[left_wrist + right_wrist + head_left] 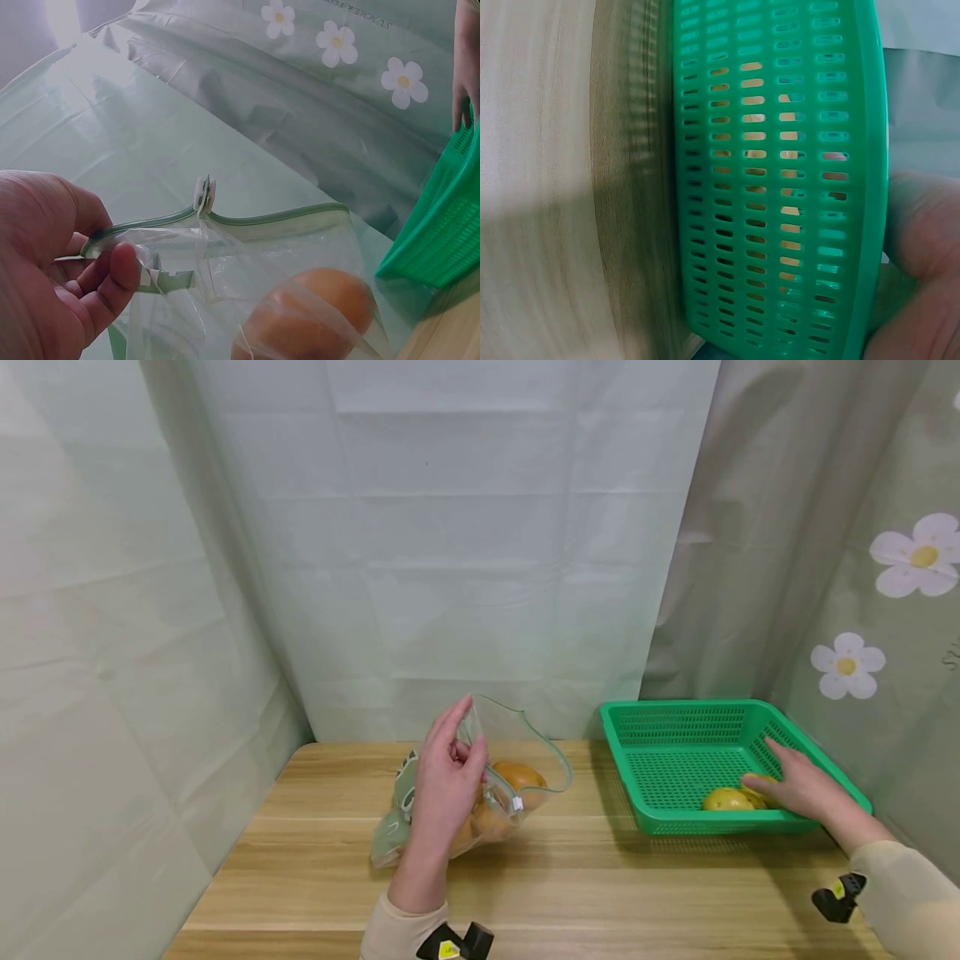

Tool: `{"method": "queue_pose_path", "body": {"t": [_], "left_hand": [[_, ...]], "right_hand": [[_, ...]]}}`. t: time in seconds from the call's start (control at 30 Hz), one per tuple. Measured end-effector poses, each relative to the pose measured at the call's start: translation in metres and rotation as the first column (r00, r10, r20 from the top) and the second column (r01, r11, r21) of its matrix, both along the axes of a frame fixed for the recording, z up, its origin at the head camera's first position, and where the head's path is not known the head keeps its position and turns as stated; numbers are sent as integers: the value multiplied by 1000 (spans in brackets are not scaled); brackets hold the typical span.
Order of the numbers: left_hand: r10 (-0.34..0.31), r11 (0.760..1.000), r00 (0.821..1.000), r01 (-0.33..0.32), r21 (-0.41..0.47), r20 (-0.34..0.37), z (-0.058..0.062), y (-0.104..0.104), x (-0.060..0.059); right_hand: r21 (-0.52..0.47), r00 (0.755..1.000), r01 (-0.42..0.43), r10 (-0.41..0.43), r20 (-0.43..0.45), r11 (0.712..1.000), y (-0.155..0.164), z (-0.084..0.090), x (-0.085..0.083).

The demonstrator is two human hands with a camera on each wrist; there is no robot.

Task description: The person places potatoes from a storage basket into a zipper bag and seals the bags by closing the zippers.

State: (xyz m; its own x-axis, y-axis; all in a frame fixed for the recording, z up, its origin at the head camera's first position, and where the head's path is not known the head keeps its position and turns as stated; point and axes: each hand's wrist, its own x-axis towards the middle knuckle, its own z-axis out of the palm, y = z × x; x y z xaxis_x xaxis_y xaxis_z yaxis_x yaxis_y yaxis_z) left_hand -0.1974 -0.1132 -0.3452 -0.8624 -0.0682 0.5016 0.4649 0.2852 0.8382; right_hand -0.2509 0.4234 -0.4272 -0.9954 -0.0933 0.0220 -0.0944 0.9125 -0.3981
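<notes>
The fingers of the left hand curl and pinch the zipper rim of the bag, holding its mouth open; the mouth points up and away from the person, toward the curtain, while the bag's long axis runs from that raised rim down toward the wrist, where its closed end lies on the table. Below the fingertips, inside the bag, sit orange fruits. The slider stands on the rim just beyond the fingers. The right hand lies inside the basket at its near right corner, fingers fairly straight and resting on a yellow fruit; whether they clasp it I cannot tell. Bare mesh spreads beyond and left of those fingers. Between bag and basket runs a strip of bare wood, and more lies on the wrist side of both hands, toward the table's front edge. The basket's far rim sits close to the curtain.
</notes>
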Motion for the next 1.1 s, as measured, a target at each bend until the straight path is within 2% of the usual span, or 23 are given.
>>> {"method": "queue_pose_path", "body": {"t": [0.63, 0.73, 0.87, 1.0, 1.1], "left_hand": [[2, 1000, 1000, -2, 10, -2, 1, 1, 0], [3, 1000, 1000, -3, 9, 2, 1, 1, 1], [1, 1000, 1000, -1, 15, 3, 1, 1, 1], [5, 1000, 1000, -5, 16, 16, 2, 2, 1], [8, 1000, 1000, -9, 14, 27, 1, 1, 1]], "right_hand": [[29, 994, -23, 20, 112, 999, 1, 0, -8], [32, 992, -34, 30, 120, 999, 25, -26, -26], [42, 990, -41, 35, 138, 998, 36, -39, -36], [66, 984, -49, 37, 175, 997, 8, -7, -15], [75, 982, -51, 36, 185, 996, 1, 1, -11]]}}
